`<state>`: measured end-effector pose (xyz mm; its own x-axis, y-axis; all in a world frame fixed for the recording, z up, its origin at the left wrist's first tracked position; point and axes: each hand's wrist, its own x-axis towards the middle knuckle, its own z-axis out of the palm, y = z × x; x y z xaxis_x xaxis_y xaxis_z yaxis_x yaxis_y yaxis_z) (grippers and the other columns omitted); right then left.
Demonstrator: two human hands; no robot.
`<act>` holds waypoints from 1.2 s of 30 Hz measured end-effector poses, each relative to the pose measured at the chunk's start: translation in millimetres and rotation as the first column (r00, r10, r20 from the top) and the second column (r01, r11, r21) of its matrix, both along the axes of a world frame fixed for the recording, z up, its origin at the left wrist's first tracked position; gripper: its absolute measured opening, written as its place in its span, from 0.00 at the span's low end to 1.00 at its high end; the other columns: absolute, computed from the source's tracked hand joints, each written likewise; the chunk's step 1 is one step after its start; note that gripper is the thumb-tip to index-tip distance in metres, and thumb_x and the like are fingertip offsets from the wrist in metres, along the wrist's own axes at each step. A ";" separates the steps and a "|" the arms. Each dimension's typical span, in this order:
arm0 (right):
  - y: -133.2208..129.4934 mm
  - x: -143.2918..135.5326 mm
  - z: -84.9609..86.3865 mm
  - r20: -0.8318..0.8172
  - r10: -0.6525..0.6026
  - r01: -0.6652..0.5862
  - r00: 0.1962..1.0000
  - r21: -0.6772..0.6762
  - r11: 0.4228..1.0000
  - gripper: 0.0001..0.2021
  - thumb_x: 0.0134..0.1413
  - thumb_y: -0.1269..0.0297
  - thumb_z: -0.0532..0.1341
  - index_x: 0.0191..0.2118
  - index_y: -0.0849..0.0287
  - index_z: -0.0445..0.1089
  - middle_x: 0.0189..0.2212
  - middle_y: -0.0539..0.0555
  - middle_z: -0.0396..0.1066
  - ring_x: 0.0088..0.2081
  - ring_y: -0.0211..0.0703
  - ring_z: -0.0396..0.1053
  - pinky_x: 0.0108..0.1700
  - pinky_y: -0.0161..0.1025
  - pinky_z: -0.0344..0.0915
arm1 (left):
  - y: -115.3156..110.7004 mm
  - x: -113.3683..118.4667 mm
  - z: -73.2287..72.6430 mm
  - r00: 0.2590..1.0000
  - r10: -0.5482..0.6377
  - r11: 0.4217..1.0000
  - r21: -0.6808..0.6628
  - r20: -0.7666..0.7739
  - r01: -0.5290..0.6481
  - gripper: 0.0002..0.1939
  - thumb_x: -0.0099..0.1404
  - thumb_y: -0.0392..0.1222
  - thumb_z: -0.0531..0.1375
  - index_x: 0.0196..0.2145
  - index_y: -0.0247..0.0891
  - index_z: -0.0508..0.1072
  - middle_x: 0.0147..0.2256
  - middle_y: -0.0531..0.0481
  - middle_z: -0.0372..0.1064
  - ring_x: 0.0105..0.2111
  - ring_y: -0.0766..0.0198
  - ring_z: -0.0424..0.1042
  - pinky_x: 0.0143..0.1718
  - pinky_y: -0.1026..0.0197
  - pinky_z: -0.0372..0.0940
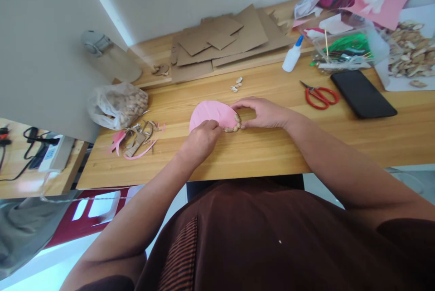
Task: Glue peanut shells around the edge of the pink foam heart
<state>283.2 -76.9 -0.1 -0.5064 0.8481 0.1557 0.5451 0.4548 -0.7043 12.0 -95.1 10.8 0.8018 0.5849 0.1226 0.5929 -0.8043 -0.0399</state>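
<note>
A round pink disc lies on the wooden table, with several peanut shells along its lower right edge. My left hand is over the disc's lower edge, its fingers pinched together near the end of the shell row; whatever is between the fingertips is hidden. At the disc's right side, my right hand has thumb and fingers apart, curved around the edge beside the shells. A few loose shell pieces lie just behind the disc.
Red-handled scissors, a black phone and a white glue bottle are at the right. Cardboard sheets lie at the back. A bag of peanuts and scraps sit left; a shell pile sits far right.
</note>
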 end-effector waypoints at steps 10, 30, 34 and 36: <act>0.7 -0.1 -3.5 0.034 0.002 -0.003 0.999 0.048 0.999 0.29 0.48 0.60 0.72 0.59 0.53 0.73 0.57 0.57 0.74 0.60 0.56 0.69 0.65 0.54 0.60 | -7.7 -5.7 -4.4 0.992 -0.024 0.999 0.024 0.122 0.022 0.19 0.67 0.23 0.51 0.47 0.34 0.77 0.43 0.43 0.76 0.43 0.56 0.73 0.46 0.56 0.73; 1.1 -2.0 -7.9 0.029 0.004 -0.007 1.000 0.108 0.994 0.24 0.52 0.65 0.65 0.56 0.54 0.74 0.54 0.56 0.76 0.58 0.54 0.71 0.64 0.54 0.63 | -8.2 -11.2 -20.0 0.952 -0.072 0.997 0.046 0.297 0.061 0.21 0.69 0.24 0.50 0.52 0.35 0.76 0.47 0.40 0.76 0.49 0.57 0.74 0.51 0.54 0.71; 1.3 -2.5 -8.4 0.009 -0.005 0.004 1.000 0.108 0.994 0.23 0.51 0.65 0.67 0.55 0.52 0.75 0.53 0.54 0.77 0.56 0.54 0.72 0.63 0.54 0.63 | -6.8 -11.6 -22.2 0.947 -0.021 1.000 -0.013 0.320 0.027 0.20 0.71 0.28 0.51 0.52 0.38 0.77 0.48 0.42 0.76 0.49 0.59 0.73 0.53 0.54 0.71; 1.1 -2.7 -8.6 0.005 -0.011 0.010 1.000 0.105 0.994 0.23 0.51 0.65 0.67 0.55 0.52 0.76 0.53 0.54 0.77 0.56 0.54 0.72 0.63 0.53 0.64 | -4.4 -11.6 -22.6 0.947 0.007 0.999 -0.040 0.320 0.006 0.19 0.71 0.29 0.51 0.50 0.39 0.78 0.47 0.43 0.76 0.48 0.59 0.74 0.52 0.54 0.71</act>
<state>280.5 -75.8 -8.7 -0.4987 0.8326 0.2408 0.5543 0.5200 -0.6499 0.4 -99.5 -11.7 0.7241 0.5947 0.3492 0.5693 -0.8013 0.1841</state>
